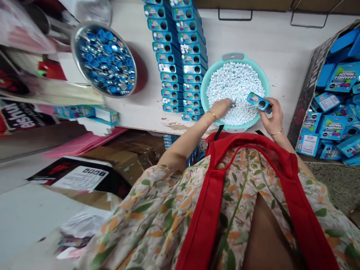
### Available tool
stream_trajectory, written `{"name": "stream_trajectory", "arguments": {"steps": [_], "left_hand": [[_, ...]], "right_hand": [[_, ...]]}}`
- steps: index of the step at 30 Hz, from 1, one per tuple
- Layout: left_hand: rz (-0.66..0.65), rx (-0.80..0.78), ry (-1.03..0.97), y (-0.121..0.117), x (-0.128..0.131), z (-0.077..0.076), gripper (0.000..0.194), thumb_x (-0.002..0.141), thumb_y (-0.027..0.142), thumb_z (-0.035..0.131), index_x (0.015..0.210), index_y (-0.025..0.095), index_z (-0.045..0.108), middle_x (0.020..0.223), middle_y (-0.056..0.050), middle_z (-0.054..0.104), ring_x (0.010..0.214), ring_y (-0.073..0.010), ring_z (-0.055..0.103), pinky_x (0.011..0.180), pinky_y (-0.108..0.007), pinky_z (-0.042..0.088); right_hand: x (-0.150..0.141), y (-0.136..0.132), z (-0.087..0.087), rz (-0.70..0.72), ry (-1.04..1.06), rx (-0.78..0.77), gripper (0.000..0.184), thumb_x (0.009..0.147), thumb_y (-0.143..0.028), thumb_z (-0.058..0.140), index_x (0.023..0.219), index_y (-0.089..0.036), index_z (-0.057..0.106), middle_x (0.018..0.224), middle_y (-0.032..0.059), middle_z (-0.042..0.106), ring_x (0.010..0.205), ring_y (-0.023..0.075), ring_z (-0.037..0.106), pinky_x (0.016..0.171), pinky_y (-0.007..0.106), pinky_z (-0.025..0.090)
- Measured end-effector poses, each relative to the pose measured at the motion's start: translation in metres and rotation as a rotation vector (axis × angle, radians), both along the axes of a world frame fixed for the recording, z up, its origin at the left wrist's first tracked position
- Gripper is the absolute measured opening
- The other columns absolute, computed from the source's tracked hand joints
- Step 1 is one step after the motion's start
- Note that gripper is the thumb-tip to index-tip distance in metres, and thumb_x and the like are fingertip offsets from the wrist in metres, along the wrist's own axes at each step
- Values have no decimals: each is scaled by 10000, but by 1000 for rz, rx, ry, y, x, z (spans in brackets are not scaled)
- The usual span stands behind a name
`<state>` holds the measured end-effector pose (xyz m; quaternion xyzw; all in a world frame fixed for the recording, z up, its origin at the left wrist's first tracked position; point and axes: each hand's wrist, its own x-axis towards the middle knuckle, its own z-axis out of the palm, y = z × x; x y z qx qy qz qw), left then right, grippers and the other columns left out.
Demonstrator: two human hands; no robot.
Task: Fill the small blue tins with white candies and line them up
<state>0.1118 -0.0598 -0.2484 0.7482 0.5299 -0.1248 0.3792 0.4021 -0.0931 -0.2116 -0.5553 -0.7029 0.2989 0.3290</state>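
Note:
A turquoise basin (204, 80) full of small white candies (234, 80) stands at the table's front edge. Over its left part, my left hand (221, 108) is closed on a small metallic tool (233, 104) that dips among the candies; its shape is mostly hidden. My right hand (272, 114) grips a blue candy box (256, 100) above the basin's right side. The box is tilted, and a dark round opening shows on its printed face. Two long rows of similar blue boxes (194, 60) lie left of the basin, with white candies on some.
A steel bowl (135, 75) holding blue and silver caps (108, 62) sits on the left of the table (284, 56). On the right, a carton (305, 82) is packed with blue boxes (333, 125). Wire handles (235, 19) lie along the back edge. Cartons (126, 150) are stacked below left.

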Motion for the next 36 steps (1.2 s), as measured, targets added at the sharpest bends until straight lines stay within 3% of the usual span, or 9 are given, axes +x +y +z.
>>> {"name": "stream_trajectory", "arguments": {"steps": [5, 8, 10, 14, 20, 24, 28, 32, 36], "left_hand": [[94, 3, -190, 6, 49, -30, 485, 931, 100, 504, 1390, 142, 656, 1429, -201, 711, 1269, -315, 674, 1103, -424, 498], [174, -34, -304, 7, 43, -31, 476, 930, 174, 555, 1393, 137, 662, 1359, -184, 751, 1171, -291, 690, 1086, -419, 518], [185, -36, -358, 6, 28, -23, 461, 963, 264, 567, 1394, 127, 657, 1328, -185, 758, 1120, -279, 697, 1057, -406, 532], [134, 41, -412, 4, -10, 13, 457, 1009, 386, 569, 1379, 130, 649, 1332, -205, 742, 1114, -285, 703, 1034, -403, 537], [1, 204, -389, 14, -40, 95, 378, 1052, 399, 556, 1337, 169, 651, 1272, -167, 734, 1120, -287, 705, 1015, -414, 550], [-116, 241, -242, 22, -26, 143, 321, 1045, 315, 549, 1319, 199, 670, 1227, -125, 733, 1168, -292, 708, 1032, -418, 550], [-167, 262, -74, 22, -2, 179, 361, 1052, 215, 515, 1385, 190, 651, 1136, -122, 740, 1121, -289, 721, 983, -424, 564], [-172, 312, -16, 14, 18, 205, 376, 1097, 166, 416, 1378, 166, 665, 1047, -142, 726, 1042, -293, 734, 935, -447, 559], [-209, 349, 15, 7, 26, 218, 346, 1116, 190, 388, 1246, 204, 709, 1060, -145, 726, 1043, -301, 723, 897, -444, 561]], "right_hand": [[20, 4, -3, -87, 53, 41, 546, 1003, -606, 677, 1421, -262, 602, 1291, 129, 698, 1210, 335, 732, 1090, 642, 634], [30, 6, -7, -137, 62, 51, 584, 986, -612, 699, 1445, -269, 584, 1294, 112, 673, 1228, 325, 724, 1107, 625, 623], [33, 6, -8, -158, 61, 49, 591, 980, -619, 703, 1441, -269, 584, 1285, 104, 670, 1236, 320, 721, 1112, 611, 622], [30, 5, -6, -155, 45, 59, 565, 990, -620, 685, 1415, -258, 597, 1277, 114, 686, 1219, 319, 723, 1129, 620, 613], [3, 7, -9, -49, -40, 49, 489, 1026, -625, 581, 1356, -267, 627, 1290, 145, 722, 1233, 355, 714, 1112, 652, 620], [-18, 8, -14, 34, -63, 77, 465, 1051, -624, 517, 1354, -290, 633, 1294, 140, 747, 1240, 358, 719, 1105, 653, 634], [-32, 6, -16, 100, -79, 80, 477, 1078, -599, 465, 1389, -278, 630, 1329, 156, 754, 1276, 363, 716, 1133, 664, 624], [-36, 4, -18, 129, -50, 92, 458, 1080, -541, 477, 1412, -261, 620, 1345, 164, 759, 1286, 357, 721, 1136, 652, 629], [-35, 3, -21, 111, -38, 64, 458, 1067, -554, 500, 1406, -272, 624, 1353, 160, 758, 1299, 367, 714, 1152, 681, 613]]}}
